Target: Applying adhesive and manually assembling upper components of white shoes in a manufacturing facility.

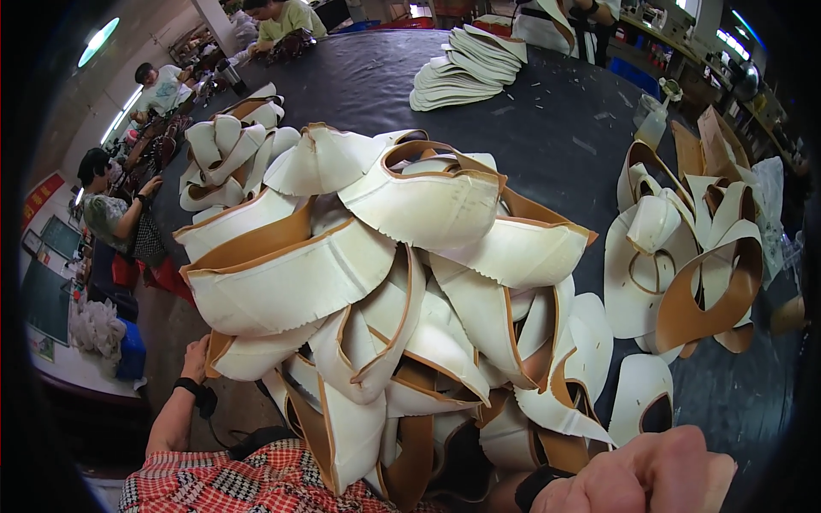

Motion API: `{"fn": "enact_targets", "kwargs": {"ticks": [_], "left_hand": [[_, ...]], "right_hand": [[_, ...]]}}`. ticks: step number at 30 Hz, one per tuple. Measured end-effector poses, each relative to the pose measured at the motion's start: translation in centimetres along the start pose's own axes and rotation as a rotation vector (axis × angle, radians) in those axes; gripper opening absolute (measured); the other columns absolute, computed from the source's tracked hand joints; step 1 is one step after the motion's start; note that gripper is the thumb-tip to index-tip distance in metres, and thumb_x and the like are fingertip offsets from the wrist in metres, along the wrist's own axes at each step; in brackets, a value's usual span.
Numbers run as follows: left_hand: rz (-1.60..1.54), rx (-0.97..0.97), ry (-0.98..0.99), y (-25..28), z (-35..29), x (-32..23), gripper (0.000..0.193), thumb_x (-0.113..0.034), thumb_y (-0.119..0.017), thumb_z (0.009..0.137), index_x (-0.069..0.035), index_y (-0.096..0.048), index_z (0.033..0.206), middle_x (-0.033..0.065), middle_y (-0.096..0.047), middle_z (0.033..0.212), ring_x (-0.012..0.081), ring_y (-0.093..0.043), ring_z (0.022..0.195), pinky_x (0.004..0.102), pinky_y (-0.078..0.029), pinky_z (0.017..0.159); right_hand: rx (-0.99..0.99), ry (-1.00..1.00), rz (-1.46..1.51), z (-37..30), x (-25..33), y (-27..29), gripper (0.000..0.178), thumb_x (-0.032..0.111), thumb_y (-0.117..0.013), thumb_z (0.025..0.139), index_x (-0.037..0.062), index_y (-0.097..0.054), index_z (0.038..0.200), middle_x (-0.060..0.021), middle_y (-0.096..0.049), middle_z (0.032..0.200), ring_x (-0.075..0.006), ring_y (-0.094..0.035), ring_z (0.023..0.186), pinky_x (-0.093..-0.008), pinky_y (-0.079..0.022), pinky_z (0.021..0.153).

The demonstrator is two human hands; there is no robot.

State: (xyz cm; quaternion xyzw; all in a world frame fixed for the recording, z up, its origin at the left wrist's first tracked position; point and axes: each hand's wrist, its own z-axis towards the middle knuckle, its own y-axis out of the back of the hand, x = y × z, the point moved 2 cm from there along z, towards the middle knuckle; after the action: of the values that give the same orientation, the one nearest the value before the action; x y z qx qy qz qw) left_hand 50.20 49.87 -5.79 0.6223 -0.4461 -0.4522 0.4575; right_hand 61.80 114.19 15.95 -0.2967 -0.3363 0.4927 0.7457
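A black table [368, 90] spreads across the frame. A heap [291, 286] of curved white pieces with tan linings fills the centre, down to the lower edge. A smaller pile [637, 282] of similar pieces lies at the right, and a stack [466, 77] of flat white pieces at upper centre. At lower right, the right hand [637, 479] has curled fingers; I cannot tell whether it holds anything. The left hand [196, 359] is at the heap's lower-left edge, fingers partly hidden, its grip unclear.
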Motion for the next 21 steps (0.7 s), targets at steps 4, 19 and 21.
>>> {"fn": "enact_targets", "kwargs": {"ticks": [4,19,21], "left_hand": [[0.119,0.032,-0.191,-0.6,1.5,1.7,0.037,-0.027,-0.052,0.087,-0.009,-0.051,0.120,0.0228,-0.055,0.105,0.0387,-0.048,0.103,0.0414,-0.040,0.090],[-0.038,-0.152,-0.088,-0.3,-2.1,0.9,0.040,-0.028,-0.056,0.086,-0.006,-0.052,0.119,0.0240,-0.056,0.102,0.0390,-0.049,0.102,0.0450,-0.041,0.088],[-0.053,-0.180,-0.042,-0.8,-2.9,2.9,0.040,-0.029,-0.056,0.085,-0.006,-0.053,0.118,0.0241,-0.055,0.106,0.0393,-0.050,0.103,0.0455,-0.041,0.088]], "right_hand": [[0.014,-0.053,-0.026,0.5,0.1,-0.7,0.017,-0.005,-0.066,0.073,0.0051,-0.053,0.068,-0.0076,-0.049,0.087,-0.0158,-0.055,0.066,-0.0260,-0.039,0.054],[-0.408,0.229,-0.585,-0.9,-4.2,-0.9,0.024,-0.002,-0.069,0.074,0.0060,-0.047,0.083,-0.0067,-0.052,0.091,-0.0085,-0.044,0.064,-0.0220,-0.038,0.059],[-0.504,0.204,-0.630,-0.5,-5.5,0.3,0.019,-0.001,-0.066,0.078,0.0049,-0.050,0.087,-0.0057,-0.052,0.085,-0.0079,-0.044,0.064,-0.0204,-0.038,0.058]]}}
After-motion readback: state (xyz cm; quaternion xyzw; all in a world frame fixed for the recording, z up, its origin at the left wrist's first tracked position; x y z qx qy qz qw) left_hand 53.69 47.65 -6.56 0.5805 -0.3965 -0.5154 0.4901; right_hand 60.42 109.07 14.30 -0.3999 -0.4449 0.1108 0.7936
